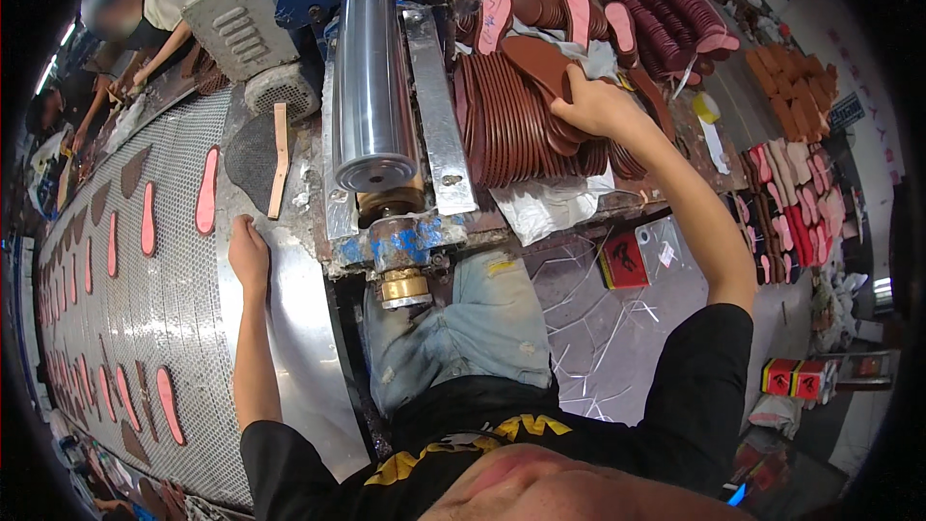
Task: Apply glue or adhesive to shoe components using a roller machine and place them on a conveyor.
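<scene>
The right hand (603, 104) pinches one end of a brown insole (531, 60), thumb on the near side, the rest of the piece angling up and to the left above a packed row of brown insoles (503, 130) set on edge. The left hand (249, 253) has its fingers curled at the border between a shiny metal sheet (301, 323) and a mesh conveyor belt (188, 304); whether it holds anything, I cannot tell. Just ahead of it, a dark piece of mesh (248, 162) lies with a bent wooden strip (280, 159) along its right side. Between the two hands, a polished steel roller (369, 82) points toward the person, with a metal bar on either side. White plastic sheeting (552, 210) sticks out under the row and hangs over the near edge of the tabletop (709, 162). Beyond the row, pink-faced insoles (494, 14) lean near stacks of maroon insoles (666, 10). Pink insoles (207, 191) and dark pieces are spread over the belt. At the upper left, another person (166, 5) reaches toward the work surface.
</scene>
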{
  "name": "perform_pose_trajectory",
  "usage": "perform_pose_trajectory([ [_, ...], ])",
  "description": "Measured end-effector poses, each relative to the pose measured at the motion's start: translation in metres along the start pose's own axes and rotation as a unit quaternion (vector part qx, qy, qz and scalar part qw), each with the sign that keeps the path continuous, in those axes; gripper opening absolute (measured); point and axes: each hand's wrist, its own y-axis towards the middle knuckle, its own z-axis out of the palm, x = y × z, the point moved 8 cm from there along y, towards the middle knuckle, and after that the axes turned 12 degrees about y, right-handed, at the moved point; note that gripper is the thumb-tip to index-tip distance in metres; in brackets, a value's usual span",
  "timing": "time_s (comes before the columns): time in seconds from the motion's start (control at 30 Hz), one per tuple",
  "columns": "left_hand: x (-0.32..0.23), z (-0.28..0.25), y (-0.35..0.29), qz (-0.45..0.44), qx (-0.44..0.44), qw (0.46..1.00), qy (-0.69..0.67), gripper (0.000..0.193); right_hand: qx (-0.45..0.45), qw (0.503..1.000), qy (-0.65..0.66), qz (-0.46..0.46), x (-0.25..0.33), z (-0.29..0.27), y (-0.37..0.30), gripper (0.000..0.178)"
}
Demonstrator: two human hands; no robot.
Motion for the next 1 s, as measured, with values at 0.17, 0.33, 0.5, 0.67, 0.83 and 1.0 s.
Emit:
perform_pose_trajectory([
  [0.17,0.006,0.004,-0.001,0.019,0.001,0.999,-0.032,0.014,-0.074,0.996,-0.043,-0.008,-0.012,-0.029,-0.018,0.059],
  [0.33,0.007,0.0,0.013,0.029,-0.005,0.991,-0.129,0.019,-0.247,0.905,0.081,-0.336,-0.009,-0.075,-0.07,0.053],
  [0.5,-0.098,-0.07,0.071,0.117,0.064,0.937,-0.324,0.027,-0.237,0.876,0.036,-0.419,0.054,-0.076,-0.07,0.057],
  [0.67,-0.217,-0.148,0.097,0.306,0.188,0.866,-0.347,0.056,-0.229,0.813,0.06,-0.531,0.135,-0.074,-0.07,0.042],
  [0.83,-0.242,-0.174,0.087,0.412,0.236,0.845,-0.247,0.088,-0.297,0.769,0.228,-0.518,0.147,-0.099,-0.051,0.022],
  [1.0,-0.216,-0.181,0.095,0.373,0.19,0.897,-0.144,0.085,-0.377,0.764,0.283,-0.442,0.137,-0.125,0.035,0.025],
])
